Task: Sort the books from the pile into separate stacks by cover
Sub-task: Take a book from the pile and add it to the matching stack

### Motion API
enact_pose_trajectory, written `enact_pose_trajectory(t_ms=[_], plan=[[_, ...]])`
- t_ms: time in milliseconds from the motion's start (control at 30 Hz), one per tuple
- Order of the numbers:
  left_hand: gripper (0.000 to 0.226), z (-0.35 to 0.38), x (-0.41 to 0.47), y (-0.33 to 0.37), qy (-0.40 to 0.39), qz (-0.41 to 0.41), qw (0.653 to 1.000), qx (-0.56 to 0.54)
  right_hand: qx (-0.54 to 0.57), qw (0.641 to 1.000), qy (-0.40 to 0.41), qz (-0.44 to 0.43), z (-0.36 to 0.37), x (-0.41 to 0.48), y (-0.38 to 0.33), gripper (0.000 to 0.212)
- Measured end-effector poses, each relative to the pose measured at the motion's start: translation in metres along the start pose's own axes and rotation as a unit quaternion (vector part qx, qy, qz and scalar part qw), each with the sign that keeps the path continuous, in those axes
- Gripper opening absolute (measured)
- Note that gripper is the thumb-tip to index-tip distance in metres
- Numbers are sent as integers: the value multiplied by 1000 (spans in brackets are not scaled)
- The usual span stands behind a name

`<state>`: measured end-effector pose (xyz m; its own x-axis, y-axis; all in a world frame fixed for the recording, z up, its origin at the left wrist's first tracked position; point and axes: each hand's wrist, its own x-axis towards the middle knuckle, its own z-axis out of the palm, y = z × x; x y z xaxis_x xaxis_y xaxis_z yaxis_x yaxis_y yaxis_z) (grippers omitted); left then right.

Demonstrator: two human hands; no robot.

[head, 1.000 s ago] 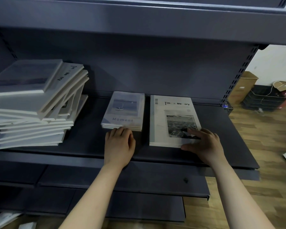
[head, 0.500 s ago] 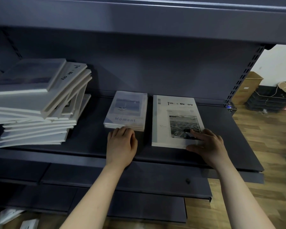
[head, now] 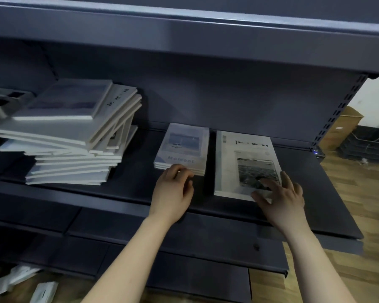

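A tall, uneven pile of pale books [head: 70,136] stands at the left of the dark shelf [head: 131,184]. In the middle lies a short stack of small "Moment" books [head: 184,147]. To its right lies a larger "Time & Memory" book [head: 243,158]. My left hand [head: 173,191] touches the near edge of the "Moment" stack, fingers bent against it. Over the near right corner of the "Time & Memory" book rests my right hand [head: 280,197], fingers spread flat.
An upper shelf [head: 184,25] overhangs the books. Lower shelves [head: 162,248] jut out beneath my arms. Loose white items [head: 18,283] lie on the wooden floor at the bottom left. A cardboard box [head: 344,125] and black trays [head: 363,145] stand on the floor at the right.
The view has swung to the left, so the shelf and books sit further right. Both hands stay on their stacks, and my right hand's fingers have spread a little.
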<state>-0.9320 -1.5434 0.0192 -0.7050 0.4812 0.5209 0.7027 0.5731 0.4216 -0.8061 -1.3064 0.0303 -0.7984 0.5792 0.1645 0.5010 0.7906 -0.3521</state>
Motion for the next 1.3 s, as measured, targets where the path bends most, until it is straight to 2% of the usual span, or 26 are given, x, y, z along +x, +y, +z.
enact_pose_trajectory(t_ms=[100,200,300,400,500,700,800,900,1033,1100,1167,1267,1300], plan=[[17,-28,3,4,23,20,999,-33,43,995,54,-77,9,-7,-28,31],[21,-60,10,5,79,43,994,-58,116,983,27,-139,13,-15,-68,20],[22,-95,18,-2,145,57,986,-54,132,971,-8,-197,21,-20,-102,17],[20,-132,28,-20,195,64,978,-28,119,971,-35,-203,30,-20,-128,19],[23,-166,38,-53,212,26,977,18,101,972,-43,-209,40,-21,-149,20],[35,-213,58,-130,194,-107,965,137,88,977,-57,-187,60,-23,-174,24],[49,-223,72,-157,116,-236,941,212,73,982,-56,-168,67,-27,-182,24],[72,-232,86,-167,57,-279,931,228,57,985,-42,-160,71,-30,-187,24],[81,-248,101,-164,-20,-309,930,199,58,987,-35,-147,71,-30,-188,23],[79,-254,105,-163,-40,-338,932,127,60,987,-36,-143,70,-31,-188,23],[68,-255,104,-160,-23,-356,934,30,67,988,-37,-138,69,-32,-189,22],[48,-250,104,-153,47,-319,946,22,89,986,-49,-131,65,-33,-189,22],[43,-247,104,-150,75,-316,945,-27,102,985,-55,-126,63,-32,-189,22]])
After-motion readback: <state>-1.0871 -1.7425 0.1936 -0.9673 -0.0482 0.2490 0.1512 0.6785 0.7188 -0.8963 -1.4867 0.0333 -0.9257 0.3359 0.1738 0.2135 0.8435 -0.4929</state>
